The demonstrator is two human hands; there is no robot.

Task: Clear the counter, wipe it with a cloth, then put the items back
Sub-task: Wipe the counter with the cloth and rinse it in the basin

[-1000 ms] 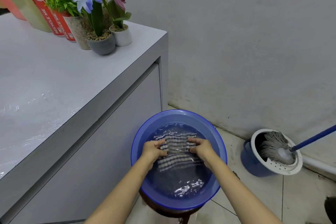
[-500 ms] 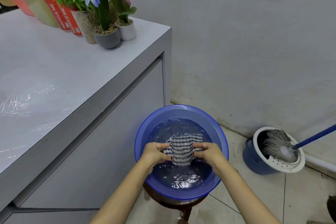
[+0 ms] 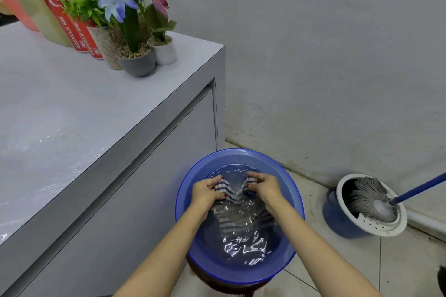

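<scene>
Rinsing stage of the counter-wiping task. A blue basin [image 3: 237,155] of water [image 3: 243,246] rests on a dark stool [image 3: 224,286] just beside the front of the counter [image 3: 72,108], presumably so that the cloth can be wetted within reach of the surface. The striped cloth [image 3: 226,190] lies in the basin, its upper edge lifted clear of the water and its lower part submerged. The left hand [image 3: 206,191] and right hand [image 3: 264,187] each have fingers curled round one upper corner of the cloth, close together, so that the fabric bunches and sags between them; this two-point grip suits rubbing or wringing. The red cans [image 3: 64,7] and the flower pots [image 3: 137,64] stand grouped at the far corner of the counter, against the wall [image 3: 313,55], which leaves the near surface open to wiping. A glossy patch [image 3: 36,147] marks the near left of the counter; whether it is moisture or a film cannot be told. On the floor [image 3: 398,267] to the right, well apart from the basin, a mop [image 3: 369,198] rests head-down in its bucket [image 3: 337,217]. The likely next need is to squeeze out the water over the basin.
</scene>
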